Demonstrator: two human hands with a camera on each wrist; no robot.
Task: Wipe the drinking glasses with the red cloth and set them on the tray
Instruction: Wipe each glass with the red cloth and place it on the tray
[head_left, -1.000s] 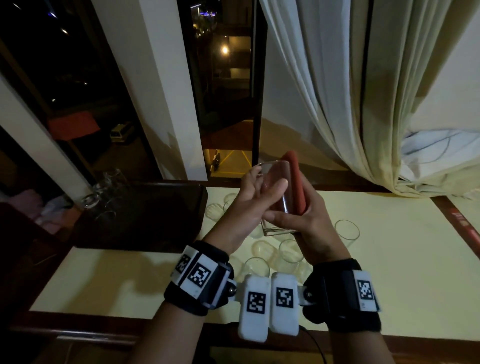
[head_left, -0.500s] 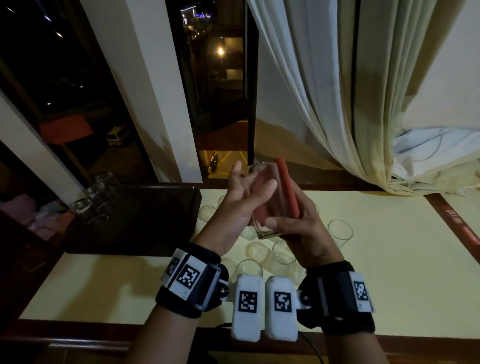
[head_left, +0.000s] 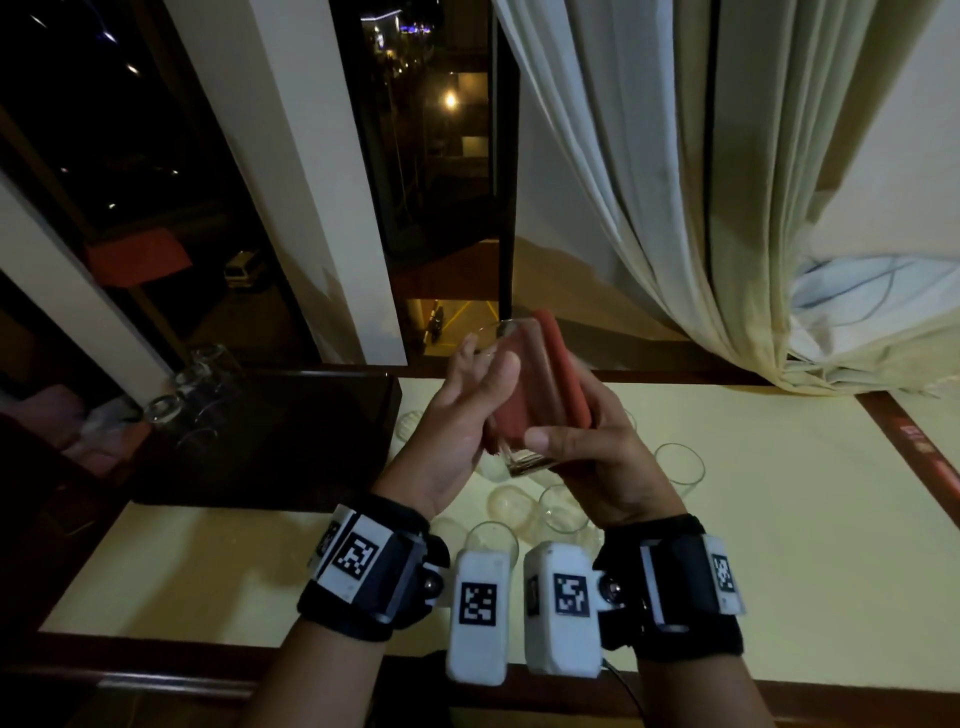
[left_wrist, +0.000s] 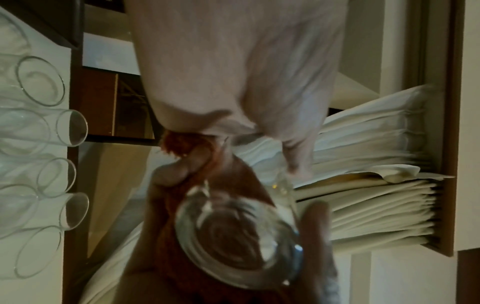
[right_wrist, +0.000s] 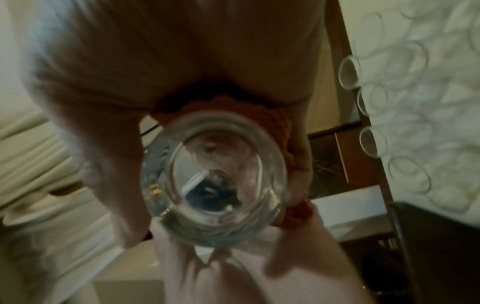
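The drinking glass (head_left: 514, 400), held above the counter (head_left: 779, 519) at centre, has tipped further toward 11 o'clock than a second ago, red cloth (head_left: 563, 374) sliding along its far side: wiping continues. The right hand (head_left: 597, 457) grips cloth and glass, fingers curled; the left hand (head_left: 462, 410) seems to cup it with fairly straight fingers. Unwiped glasses (head_left: 561, 514) lie below; the dark tray (head_left: 270, 441) sits at 9 o'clock.
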